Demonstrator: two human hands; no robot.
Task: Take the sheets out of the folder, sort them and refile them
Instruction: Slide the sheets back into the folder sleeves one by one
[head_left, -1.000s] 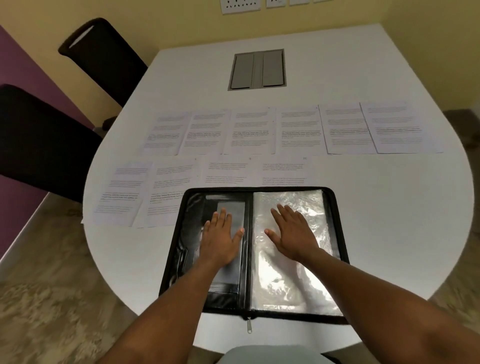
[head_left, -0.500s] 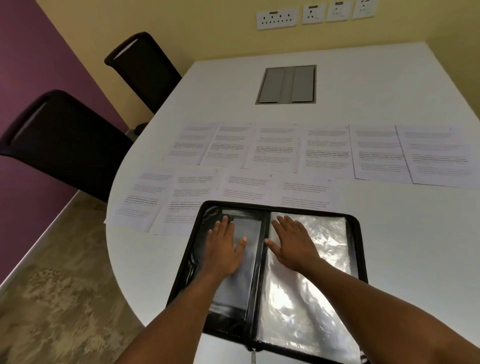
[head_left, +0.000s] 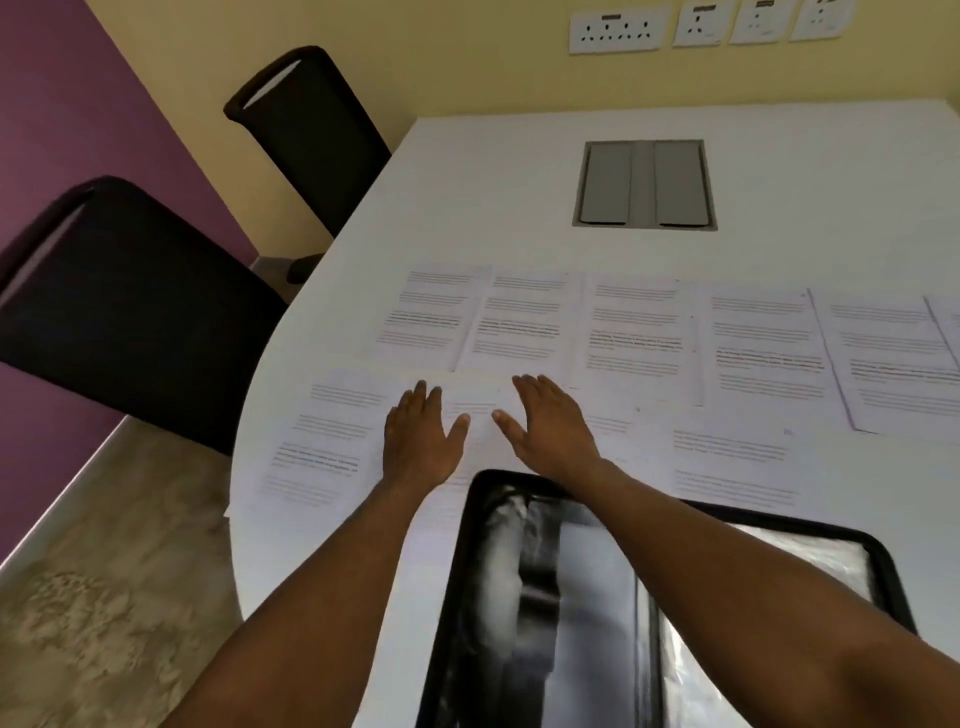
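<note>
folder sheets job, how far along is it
Done: the printed white sheets lie in two rows on the white table; the black zip folder lies open. In hand: left hand and right hand reach flat over the near row. Left: gathering and refiling.

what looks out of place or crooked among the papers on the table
The nearest-left printed white sheet overhangs the curved edge of the white table at its lower corner. The rows are otherwise fairly tidy, and the open black zip folder lies flat.

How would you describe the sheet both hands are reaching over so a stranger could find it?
On the white table, find the open black folder. In the nearer row of sheets, it is second from the left. Only it lies between the left hand and right hand.
</note>
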